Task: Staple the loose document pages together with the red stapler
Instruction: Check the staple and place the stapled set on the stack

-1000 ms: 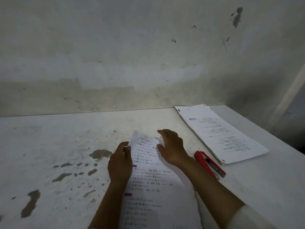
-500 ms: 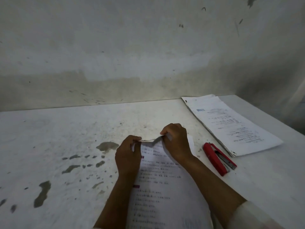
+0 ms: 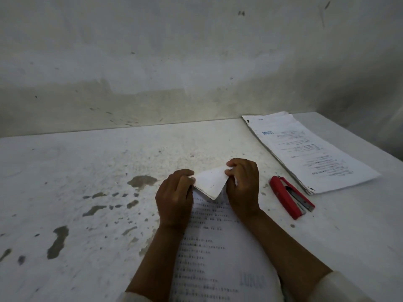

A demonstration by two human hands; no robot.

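The wide, pale, stained surface (image 3: 91, 171) carries everything, set against a scuffed grey wall (image 3: 152, 62). At its far right lies a separate stack of white printed papers (image 3: 309, 153), with the red stapler (image 3: 290, 198) just beside its near edge, lying untouched and well within reach of the right hand.

The loose white document pages with rows of printed text (image 3: 218, 247) lie in front of the person, running up between the two forearms. Their far corner is folded back toward the person as a blank triangular flap. The left hand (image 3: 174, 197) pinches the left end of that flap, its grip clenched on the paper. The right hand (image 3: 243, 186) pinches the right end the same way, fingers curled round the edge.

The step in hand looks like squaring the top corner before stapling. To do it well, I would flatten the flap back, align all page edges flush, keep the left hand pressing the sheets firmly, and only then free the right hand for the stapler, so nothing slips.

The text on both documents is too small and blurred to read. A blue heading shows on the far stack, upside down, and a faint bluish mark sits low on the near pages; neither is legible.
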